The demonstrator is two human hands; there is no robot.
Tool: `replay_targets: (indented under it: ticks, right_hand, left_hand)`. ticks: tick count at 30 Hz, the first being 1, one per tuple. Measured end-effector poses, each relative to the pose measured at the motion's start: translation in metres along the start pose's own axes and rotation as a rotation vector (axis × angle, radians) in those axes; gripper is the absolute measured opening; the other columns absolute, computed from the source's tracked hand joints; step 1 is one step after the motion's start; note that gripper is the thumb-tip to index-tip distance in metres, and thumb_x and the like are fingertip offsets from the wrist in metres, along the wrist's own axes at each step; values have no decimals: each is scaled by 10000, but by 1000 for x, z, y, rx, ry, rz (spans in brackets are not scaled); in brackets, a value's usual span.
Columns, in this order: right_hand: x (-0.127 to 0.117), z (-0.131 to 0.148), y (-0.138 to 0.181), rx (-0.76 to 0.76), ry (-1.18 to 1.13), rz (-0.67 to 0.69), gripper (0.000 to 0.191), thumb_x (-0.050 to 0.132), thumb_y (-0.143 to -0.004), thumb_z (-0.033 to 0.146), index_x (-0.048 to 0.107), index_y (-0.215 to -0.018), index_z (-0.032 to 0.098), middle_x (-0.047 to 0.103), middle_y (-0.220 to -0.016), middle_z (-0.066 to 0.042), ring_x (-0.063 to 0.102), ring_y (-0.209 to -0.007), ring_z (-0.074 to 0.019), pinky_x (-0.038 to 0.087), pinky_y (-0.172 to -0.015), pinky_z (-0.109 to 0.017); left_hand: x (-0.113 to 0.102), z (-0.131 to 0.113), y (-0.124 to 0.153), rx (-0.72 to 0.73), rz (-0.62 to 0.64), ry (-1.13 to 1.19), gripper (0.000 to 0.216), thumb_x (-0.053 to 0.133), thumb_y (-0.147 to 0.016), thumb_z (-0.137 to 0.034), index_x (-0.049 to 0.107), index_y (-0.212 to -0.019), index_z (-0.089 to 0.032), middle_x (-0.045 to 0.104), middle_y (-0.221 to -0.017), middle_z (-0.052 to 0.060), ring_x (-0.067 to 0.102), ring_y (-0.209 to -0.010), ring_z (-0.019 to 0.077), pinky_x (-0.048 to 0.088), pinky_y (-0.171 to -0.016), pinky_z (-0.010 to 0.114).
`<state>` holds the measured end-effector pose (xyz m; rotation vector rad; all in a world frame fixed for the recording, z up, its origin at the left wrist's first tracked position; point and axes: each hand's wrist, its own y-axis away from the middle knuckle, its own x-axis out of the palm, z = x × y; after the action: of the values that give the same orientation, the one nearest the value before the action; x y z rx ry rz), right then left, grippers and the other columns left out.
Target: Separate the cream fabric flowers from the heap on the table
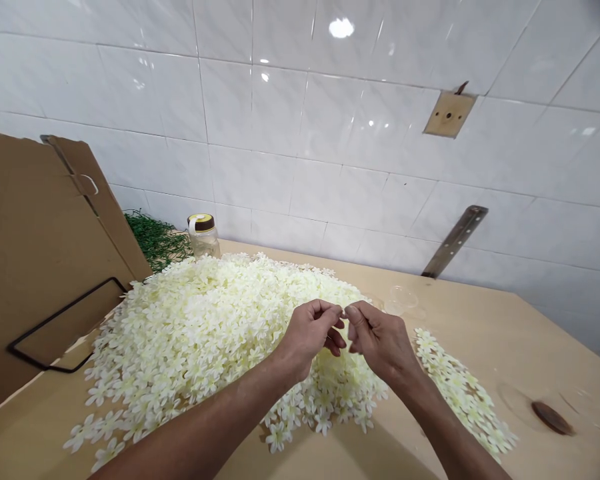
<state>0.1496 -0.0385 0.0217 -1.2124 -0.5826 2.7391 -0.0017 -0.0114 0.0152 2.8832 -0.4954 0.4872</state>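
A big heap of pale yellow-white artificial flowers (195,327) spreads over the table. Above its right side, my left hand (310,330) and my right hand (383,337) meet at the fingertips. Thumb and forefinger of each are pinched together, the other left fingers loosely curled. Whatever lies between the fingertips is too small to make out. To the right of my right forearm lies a smaller strip of the same flowers (460,393).
At the left stands a cardboard box (45,253) with a black wire frame (70,310) before it. Green artificial stems (157,237) and a clear bottle (205,237) sit behind the heap. A metal bracket (455,240) leans by the tiled wall; a clear round dish (403,298) is nearby.
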Motion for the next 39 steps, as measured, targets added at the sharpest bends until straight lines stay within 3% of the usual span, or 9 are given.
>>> replay_targets:
  ticks: [4,9,15,20,23,26,28,32,39]
  right_hand:
    - [3,-4,0,31,-297,17,331,452,-986,467,658,-1005,208,704,-805,-43,681,-616,-164,572,-604,-295]
    - [4,-5,-2,141,-372,22,362,541,-950,438,598,-1214,199,655,-620,10,656,-533,-173,588,-588,-326]
    - [-6,3,-3,152,-324,18,292,596,-910,478,655,-887,192,604,-612,27,619,-462,-135,497,-523,-264]
    - [-9,3,-2,183,-305,80,408,488,-963,515,478,-702,201,479,-561,69,569,-381,-102,429,-462,-239]
    - [-7,-2,-3,223,-459,129,395,451,-973,540,507,-773,205,491,-566,66,572,-410,-115,488,-468,-260]
    - [-5,-6,-5,226,-594,156,340,528,-945,526,581,-1035,202,624,-742,5,647,-569,-155,575,-550,-317]
    - [-5,-7,-6,220,-606,135,385,592,-919,503,562,-1166,210,637,-745,1,644,-587,-161,575,-536,-313]
    - [-6,-6,-7,207,-597,34,337,635,-899,490,602,-1065,199,597,-642,35,522,-430,-98,477,-411,-238]
    - [-11,0,-6,234,-536,-6,377,567,-920,548,628,-933,176,597,-660,25,531,-402,-91,488,-409,-239]
  left_hand:
    - [-2,-4,-2,1,-63,49,133,604,-875,-245,588,-798,-138,609,-789,47,588,-511,103,454,-473,238]
    - [-3,-5,-2,-40,-57,64,144,592,-889,-248,614,-813,-127,606,-803,56,586,-505,106,457,-478,251]
    - [-2,-5,-2,-61,-34,55,122,569,-891,-209,597,-803,-130,604,-780,53,588,-500,110,448,-470,246]
    - [-4,-3,-3,-74,3,43,119,581,-884,-228,603,-815,-134,609,-789,52,599,-520,117,453,-471,247]
    - [-5,-2,-3,-73,19,42,130,580,-884,-241,606,-818,-132,612,-795,54,600,-528,117,454,-478,247]
    - [-5,-1,-3,-73,22,32,147,563,-893,-243,602,-810,-129,625,-795,66,593,-526,113,458,-487,250]
    - [-5,-2,-3,-76,15,25,139,558,-892,-234,596,-809,-130,623,-794,64,591,-527,111,457,-488,248]
    - [-4,-4,-2,-73,-9,-6,137,577,-888,-249,577,-802,-143,600,-810,51,594,-531,114,444,-471,247]
    - [-4,-4,-1,-45,-1,-26,133,565,-896,-249,576,-811,-146,604,-845,67,603,-546,121,456,-480,255]
